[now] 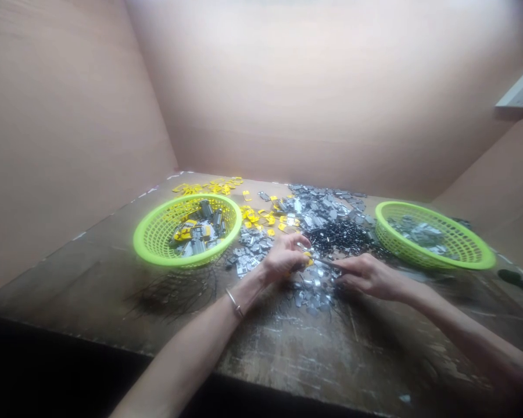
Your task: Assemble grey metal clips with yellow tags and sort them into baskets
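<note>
My left hand (pixel 285 256) is curled over the middle of the worktable, fingers pinched on a small yellow and grey piece (pixel 307 261). My right hand (pixel 366 275) sits just to its right, fingers closed around a thin tool (pixel 326 262) whose tip points at that piece. Both hands hover over a scatter of small shiny grey metal parts (pixel 314 287). A thin bracelet circles my left wrist.
A green mesh basket (pixel 157 232) on the left holds grey and yellow assembled parts. Another green basket (pixel 466 255) on the right holds grey parts. Yellow pieces (pixel 213 187), a grey parts heap (pixel 322 206) and small black bits (pixel 340 237) lie behind. Cardboard walls enclose the table.
</note>
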{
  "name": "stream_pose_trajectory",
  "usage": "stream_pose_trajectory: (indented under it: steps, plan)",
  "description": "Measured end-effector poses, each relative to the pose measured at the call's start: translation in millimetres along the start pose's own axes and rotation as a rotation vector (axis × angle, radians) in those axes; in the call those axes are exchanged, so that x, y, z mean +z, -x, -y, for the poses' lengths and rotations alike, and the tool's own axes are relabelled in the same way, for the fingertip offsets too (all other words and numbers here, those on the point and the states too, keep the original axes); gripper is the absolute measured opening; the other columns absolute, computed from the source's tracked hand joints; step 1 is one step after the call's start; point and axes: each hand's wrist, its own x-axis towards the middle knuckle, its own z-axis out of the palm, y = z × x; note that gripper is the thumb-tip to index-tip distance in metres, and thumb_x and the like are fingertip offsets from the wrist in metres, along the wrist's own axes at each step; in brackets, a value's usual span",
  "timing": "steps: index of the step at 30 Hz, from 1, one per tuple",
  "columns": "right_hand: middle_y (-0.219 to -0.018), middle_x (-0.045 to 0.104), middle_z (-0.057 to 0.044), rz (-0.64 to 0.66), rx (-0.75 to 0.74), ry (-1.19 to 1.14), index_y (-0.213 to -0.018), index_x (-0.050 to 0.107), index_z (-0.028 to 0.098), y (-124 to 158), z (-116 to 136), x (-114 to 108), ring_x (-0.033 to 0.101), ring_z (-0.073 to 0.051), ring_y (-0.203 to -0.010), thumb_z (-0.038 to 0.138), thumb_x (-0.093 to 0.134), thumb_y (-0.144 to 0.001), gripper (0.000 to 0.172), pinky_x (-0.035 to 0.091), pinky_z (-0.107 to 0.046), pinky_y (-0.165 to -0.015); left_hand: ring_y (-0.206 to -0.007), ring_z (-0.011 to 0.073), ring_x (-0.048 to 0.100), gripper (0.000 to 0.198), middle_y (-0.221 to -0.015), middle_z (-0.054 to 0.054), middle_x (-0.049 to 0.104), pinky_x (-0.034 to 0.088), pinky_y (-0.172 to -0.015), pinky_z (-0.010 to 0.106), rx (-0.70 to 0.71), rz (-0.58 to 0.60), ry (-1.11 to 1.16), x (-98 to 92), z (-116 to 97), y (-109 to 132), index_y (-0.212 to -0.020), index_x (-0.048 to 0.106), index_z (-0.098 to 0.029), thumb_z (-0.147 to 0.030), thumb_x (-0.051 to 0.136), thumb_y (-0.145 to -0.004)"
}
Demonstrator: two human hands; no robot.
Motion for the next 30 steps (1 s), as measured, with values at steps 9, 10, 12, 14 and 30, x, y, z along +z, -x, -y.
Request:
stream_pose_trajectory:
  steps: [9,10,12,14,30]
  plan:
    - [-0.068,0.058,0.002,-0.017,-0.017,0.000,-0.095,0.059,0.020,-2.6,2.7,0.0,0.048,-0.011,-0.058,0.026,0.043,-0.071,0.029,0.037,-0.019,-0.056,-0.037,0.0049,0.041,0.024,-0.045,-0.004,0.045,0.029,-0.039,0.017,0.003,-0.033,-0.013,-0.4,-3.0,1.0,-0.078,0.051,-0.010,-0.009,0.052,-0.054]
    - [-0.068,0.058,0.002,-0.012,-0.012,-0.001,-0.095,0.059,0.020,-2.6,3.4,-0.1,0.048,-0.011,-0.058,0.026,0.043,-0.071,0.029,0.037,-0.019,-0.056,-0.037,0.0049,0.041,0.024,-0.045,-0.004,0.045,0.029,-0.039,0.017,-0.004,-0.038,-0.014,0.3,-4.6,1.6,-0.077,0.051,-0.010,-0.009,0.052,-0.054]
    - [-0.068,0.058,0.001,-0.011,0.000,-0.012,-0.095,0.059,0.019,-2.2,5.7,-0.6,0.048,-0.011,-0.058,0.026,0.044,-0.070,0.029,0.037,-0.019,-0.056,-0.036,0.0044,0.040,0.023,-0.044,-0.005,0.044,0.028,-0.038,0.017,-0.010,-0.051,-0.013,2.2,-7.2,2.5,-0.076,0.051,-0.010,-0.008,0.053,-0.053]
    - [-0.068,0.058,0.001,-0.023,0.010,-0.040,-0.093,0.059,0.019,-1.7,8.8,-1.7,0.048,-0.011,-0.060,0.027,0.043,-0.071,0.029,0.038,-0.020,-0.058,-0.036,0.0038,0.039,0.023,-0.045,-0.005,0.044,0.028,-0.039,0.016,-0.008,-0.066,-0.005,3.5,-8.3,2.5,-0.076,0.052,-0.010,-0.008,0.054,-0.053]
    - [-0.070,0.057,-0.002,-0.625,0.259,-0.765,-0.093,0.054,0.015,-61.2,41.7,54.5,0.049,-0.011,-0.049,0.031,0.059,-0.059,0.038,0.041,-0.025,-0.044,-0.065,0.0109,0.053,0.016,-0.072,0.002,0.053,0.041,-0.065,0.029,0.170,-0.458,0.601,5.7,-0.5,-4.0,-0.079,0.042,-0.015,-0.018,0.049,-0.065]
